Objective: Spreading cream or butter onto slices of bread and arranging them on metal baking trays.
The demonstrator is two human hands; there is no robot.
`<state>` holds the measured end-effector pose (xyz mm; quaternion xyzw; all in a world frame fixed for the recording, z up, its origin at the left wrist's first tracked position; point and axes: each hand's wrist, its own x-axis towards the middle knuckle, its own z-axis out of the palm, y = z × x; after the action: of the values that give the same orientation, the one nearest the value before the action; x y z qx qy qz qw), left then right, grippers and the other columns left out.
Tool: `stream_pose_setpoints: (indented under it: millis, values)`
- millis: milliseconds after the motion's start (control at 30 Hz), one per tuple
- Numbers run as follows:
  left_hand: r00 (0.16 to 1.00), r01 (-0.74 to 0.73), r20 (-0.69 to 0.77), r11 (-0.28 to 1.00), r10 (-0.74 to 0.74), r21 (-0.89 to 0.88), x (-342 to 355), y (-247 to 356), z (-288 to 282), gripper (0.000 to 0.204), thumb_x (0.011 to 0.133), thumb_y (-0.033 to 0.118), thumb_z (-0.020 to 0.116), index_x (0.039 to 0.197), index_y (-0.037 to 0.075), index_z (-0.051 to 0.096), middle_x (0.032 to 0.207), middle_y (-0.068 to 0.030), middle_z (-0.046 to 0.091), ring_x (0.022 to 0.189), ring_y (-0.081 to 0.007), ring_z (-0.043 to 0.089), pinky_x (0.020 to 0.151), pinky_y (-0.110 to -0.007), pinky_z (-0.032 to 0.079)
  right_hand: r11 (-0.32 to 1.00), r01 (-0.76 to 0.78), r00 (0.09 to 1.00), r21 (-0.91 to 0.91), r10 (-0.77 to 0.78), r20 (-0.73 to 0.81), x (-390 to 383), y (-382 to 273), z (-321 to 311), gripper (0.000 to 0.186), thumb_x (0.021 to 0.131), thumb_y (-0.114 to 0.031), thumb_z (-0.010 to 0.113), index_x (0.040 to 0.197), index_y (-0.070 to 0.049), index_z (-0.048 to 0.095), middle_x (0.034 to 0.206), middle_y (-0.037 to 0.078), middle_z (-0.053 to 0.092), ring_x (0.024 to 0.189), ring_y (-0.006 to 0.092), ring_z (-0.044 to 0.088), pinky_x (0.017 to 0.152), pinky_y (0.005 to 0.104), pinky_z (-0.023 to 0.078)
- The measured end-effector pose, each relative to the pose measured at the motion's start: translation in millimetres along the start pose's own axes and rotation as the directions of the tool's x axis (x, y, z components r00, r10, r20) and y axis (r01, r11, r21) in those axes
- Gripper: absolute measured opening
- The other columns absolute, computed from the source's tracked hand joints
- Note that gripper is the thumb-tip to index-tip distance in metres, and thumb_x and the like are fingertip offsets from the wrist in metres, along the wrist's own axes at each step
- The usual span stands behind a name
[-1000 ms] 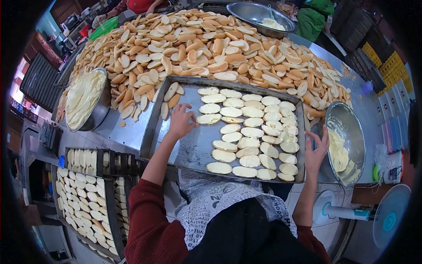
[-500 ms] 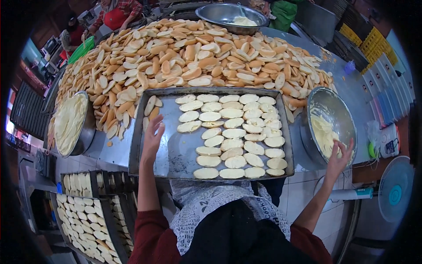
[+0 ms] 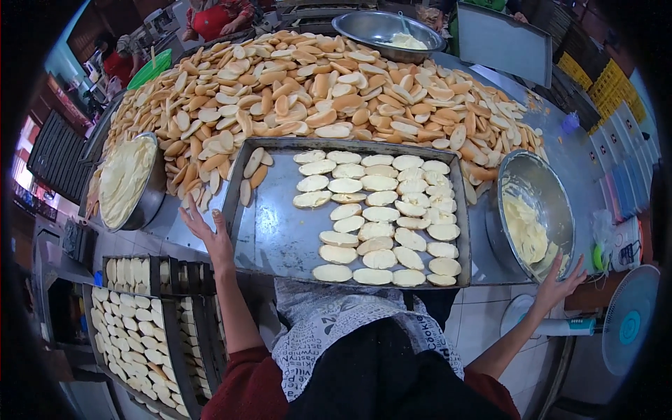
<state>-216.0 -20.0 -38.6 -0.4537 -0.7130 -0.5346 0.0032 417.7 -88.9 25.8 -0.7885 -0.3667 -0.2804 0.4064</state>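
Before me lies a dark metal baking tray (image 3: 280, 210) with several rows of cream-spread bread slices (image 3: 379, 213) over its middle and right. A few plain bread slices (image 3: 253, 171) rest in its far left corner. My left hand (image 3: 206, 231) is open, fingers spread, just outside the tray's left edge and holding nothing. To the right, my right hand (image 3: 556, 281) is open and empty at the near rim of a metal bowl (image 3: 535, 178), which has pale cream (image 3: 523, 227) inside. I cannot tell whether its fingers touch the rim.
A large heap of bread slices (image 3: 315, 91) covers the table behind the tray. Another cream-filled bowl (image 3: 126, 183) stands at left, and a wide bowl (image 3: 364, 31) at the back. Filled trays (image 3: 136, 343) stand low at left, a fan (image 3: 630, 318) at right. Co-workers stand across the table.
My left hand has moved left, from over the tray to outside its edge. The fingers of my right hand have spread. A co-worker's flat tray has come into view at the back right.
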Motion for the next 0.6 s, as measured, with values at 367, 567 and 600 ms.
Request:
stream_pose_setpoints:
  millis: [367, 567, 600]
  values:
    - [0.996, 0.077, 0.033, 0.993, -0.080, 0.092, -4.8, -11.7, 0.1, 0.093, 0.081, 0.081, 0.006, 0.151, 0.020, 0.011, 0.154, -0.0214, -0.002, 0.143, -0.0351, -0.008, 0.113, -0.046, -0.009, -0.461, -0.154, 0.966, -0.874, -0.255, -0.036, 6.5, 25.0, 32.2, 0.079, 0.092, -0.065, 0.027, 0.150, -0.014, 0.012, 0.153, 0.024, 0.010, 0.143, 0.0343, 0.005, 0.114, 0.0466, 0.005]
    - [0.852, 0.489, 0.487, -0.039, -0.190, -0.871, -12.3, 44.6, 0.2, 0.085, 0.085, 0.073, 0.035, 0.151, 0.026, 0.008, 0.156, -0.0158, 0.009, 0.142, -0.0335, 0.011, 0.114, -0.049, 0.004, -0.450, -0.585, 0.737, 0.675, 0.054, 0.674, 8.1, -76.7, -40.2, 0.088, 0.089, -0.068, 0.030, 0.148, -0.004, 0.015, 0.155, 0.019, 0.011, 0.143, 0.0309, 0.009, 0.116, 0.0443, 0.007]
    - [0.864, 0.495, 0.498, -0.056, -0.073, -0.867, -13.1, 46.1, 2.3, 0.086, 0.085, 0.071, 0.038, 0.151, 0.024, 0.009, 0.155, -0.0175, 0.008, 0.142, -0.0348, 0.012, 0.114, -0.050, 0.005, -0.508, -0.593, 0.719, 0.624, 0.014, 0.694, 7.3, -78.3, -38.0, 0.090, 0.088, -0.069, 0.032, 0.147, -0.002, 0.018, 0.154, 0.018, 0.013, 0.143, 0.0302, 0.011, 0.116, 0.0440, 0.007]
